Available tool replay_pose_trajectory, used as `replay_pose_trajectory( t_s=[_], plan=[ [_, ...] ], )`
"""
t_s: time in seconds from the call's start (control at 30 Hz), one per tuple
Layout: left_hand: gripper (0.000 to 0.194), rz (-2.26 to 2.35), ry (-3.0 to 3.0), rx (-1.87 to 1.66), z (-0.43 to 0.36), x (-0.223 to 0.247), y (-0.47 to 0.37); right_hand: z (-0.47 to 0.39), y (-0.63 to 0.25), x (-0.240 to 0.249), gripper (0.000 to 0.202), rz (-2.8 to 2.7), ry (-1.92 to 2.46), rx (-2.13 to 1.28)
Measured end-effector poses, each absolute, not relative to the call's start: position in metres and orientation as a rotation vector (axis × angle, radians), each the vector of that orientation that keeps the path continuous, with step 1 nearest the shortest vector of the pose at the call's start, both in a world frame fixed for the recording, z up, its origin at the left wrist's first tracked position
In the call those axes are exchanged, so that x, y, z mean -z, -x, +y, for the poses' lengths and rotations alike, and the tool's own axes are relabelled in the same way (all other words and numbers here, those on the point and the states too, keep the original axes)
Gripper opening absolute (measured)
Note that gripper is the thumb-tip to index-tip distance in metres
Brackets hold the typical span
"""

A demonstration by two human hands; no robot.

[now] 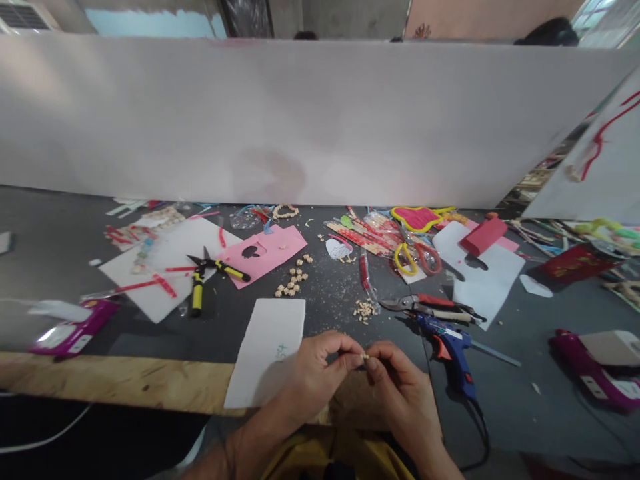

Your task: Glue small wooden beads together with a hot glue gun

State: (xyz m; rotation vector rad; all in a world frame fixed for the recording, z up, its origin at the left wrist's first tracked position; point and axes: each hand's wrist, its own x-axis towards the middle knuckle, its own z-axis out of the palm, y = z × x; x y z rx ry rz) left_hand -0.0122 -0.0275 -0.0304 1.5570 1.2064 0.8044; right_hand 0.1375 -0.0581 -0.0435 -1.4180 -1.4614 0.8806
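Both my hands meet at the front of the dark table, fingertips pinched around one tiny pale piece point(365, 357), too small to name surely. My left hand point(325, 363) lies partly over a white foam-like sheet point(267, 340) with a green mark. My right hand point(400, 380) holds the piece's other side between thumb and forefinger. Just beyond my fingers is a heap of short pale wooden bits point(365, 311). Farther left lie several small pale clusters point(293, 279) made of similar bits.
Black-and-yellow pliers point(197, 287) rest at left near a pink sheet point(280, 247). Red-handled pruners point(435, 307), a blue glue gun point(453, 350) and scissors point(413, 253) lie to the right. A purple device point(585, 373) is at far right. Behind stands a white panel point(280, 120).
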Motion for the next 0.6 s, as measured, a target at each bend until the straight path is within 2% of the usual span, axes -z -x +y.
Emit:
replay_pose_trajectory(
  t_s=[0.4,0.6],
  plan=[
    [0.014,1.207,-1.576,-0.764,-0.026,0.029,0.013,-0.059,-0.137,0.042,0.016,-1.488,1.489,-0.809],
    [0.014,1.183,-1.388,-0.778,-0.024,0.039,0.013,-0.054,-0.141,0.047,0.017,-1.401,1.552,-0.955]
  ],
)
